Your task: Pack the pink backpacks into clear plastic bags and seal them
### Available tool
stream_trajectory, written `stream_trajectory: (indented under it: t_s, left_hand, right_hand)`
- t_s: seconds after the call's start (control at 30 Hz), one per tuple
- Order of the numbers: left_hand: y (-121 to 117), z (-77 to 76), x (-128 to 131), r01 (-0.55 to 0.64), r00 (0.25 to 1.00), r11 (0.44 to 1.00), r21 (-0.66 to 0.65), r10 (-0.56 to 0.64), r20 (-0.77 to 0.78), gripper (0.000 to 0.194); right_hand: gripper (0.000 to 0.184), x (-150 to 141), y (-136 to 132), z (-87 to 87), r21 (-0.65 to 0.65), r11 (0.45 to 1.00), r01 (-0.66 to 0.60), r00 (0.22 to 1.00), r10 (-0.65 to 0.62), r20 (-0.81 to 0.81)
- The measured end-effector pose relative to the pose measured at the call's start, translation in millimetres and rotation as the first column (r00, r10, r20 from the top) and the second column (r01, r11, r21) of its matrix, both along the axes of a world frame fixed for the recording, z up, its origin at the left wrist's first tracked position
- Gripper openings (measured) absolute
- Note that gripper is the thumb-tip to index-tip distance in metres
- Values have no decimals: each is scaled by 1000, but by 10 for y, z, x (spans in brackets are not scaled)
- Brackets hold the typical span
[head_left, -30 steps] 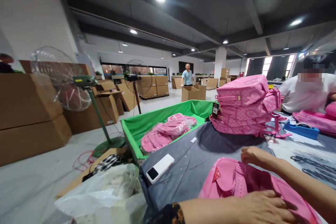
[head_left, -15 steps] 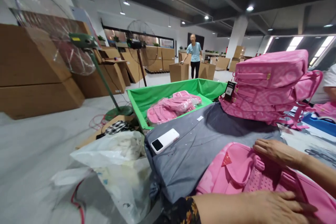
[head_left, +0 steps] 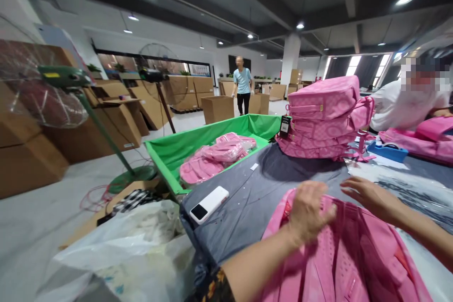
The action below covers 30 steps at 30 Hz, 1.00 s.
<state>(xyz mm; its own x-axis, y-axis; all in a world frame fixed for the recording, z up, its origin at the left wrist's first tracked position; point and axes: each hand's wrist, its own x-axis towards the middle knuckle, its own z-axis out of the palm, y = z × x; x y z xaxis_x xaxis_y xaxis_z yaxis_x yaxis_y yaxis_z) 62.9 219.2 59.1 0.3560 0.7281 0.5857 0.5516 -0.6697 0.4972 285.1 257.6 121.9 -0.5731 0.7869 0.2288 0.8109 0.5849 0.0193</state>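
A pink backpack [head_left: 375,245] lies in front of me on the grey-covered table [head_left: 244,203], its straps and a dotted mesh part showing. My left hand [head_left: 309,212] is over the backpack's far left edge, slightly blurred, fingers stretched out and thumb apart. Whether it touches the fabric I cannot tell. Above the far right edge is my right hand [head_left: 368,196], fingers extended and nothing in them. Beyond my hands stands a stack of pink backpacks [head_left: 322,113] with a black hang tag [head_left: 285,126].
A white phone-like device [head_left: 209,204] lies at the table's left. Behind it, a green bin [head_left: 163,151] holds plastic-wrapped pink bags [head_left: 215,155]. A blue tray [head_left: 387,151] sits at right near a seated person [head_left: 403,104]. Another person [head_left: 242,82] stands among cartons [head_left: 218,108].
My left hand has moved from the near side of the backpack to its far left edge. My right hand has come off the fabric. The backpack has shifted, and my view has turned right.
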Motion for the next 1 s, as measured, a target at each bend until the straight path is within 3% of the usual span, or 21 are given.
stream_trajectory:
  t_s: [0.03,0.1,0.17,0.23,0.3,0.37,0.47,0.57,0.67,0.77,0.9,1.0]
  left_hand:
    - [57,25,-92,-83,997,994,-67,82,-12,50]
    - [144,9,-208,-92,993,984,-154,79,-87,52]
    - [160,-75,-238,-29,994,988,-154,13,-107,46]
    - [98,-187,-230,-2,998,996,-93,-4,-66,45]
    - [-24,-295,-236,-2,999,999,-41,1,-38,42]
    - [-177,-383,-280,-6,999,1000,-5,6,-44,40]
    - [-394,-490,-401,33,990,999,22,-29,-138,42]
    - [-500,-563,-507,146,948,989,-6,-141,-284,46]
    - [-367,-577,-479,192,895,973,-127,-226,-385,45]
    - [8,-546,-276,116,871,956,-268,-228,-435,42]
    - [477,-412,5,1,877,941,-339,-164,-452,41]
    - [447,-277,74,-21,881,929,-369,-158,-446,52]
  right_hand:
    - [48,133,-131,-114,77,991,111,992,-105,-77]
    - [54,258,-387,-425,186,946,264,953,-226,-202]
    - [56,203,-620,-757,237,925,298,940,-242,-239]
    - [58,51,-822,-1002,366,866,341,920,-226,-322]
    - [55,-91,-1003,-1120,460,809,366,906,-196,-376]
    - [49,-158,-1176,-1154,513,789,338,918,-157,-364]
    - [39,-108,-1420,-1212,530,807,260,946,-104,-307]
    - [37,24,-1569,-1339,421,875,240,944,-111,-310]
    - [41,116,-1485,-1413,208,946,247,941,-184,-283]
    - [48,111,-1138,-1388,22,944,330,938,-325,-123]
    - [57,53,-661,-1372,17,907,420,906,-419,-57]
    - [63,53,-530,-1461,69,893,445,895,-441,-72]
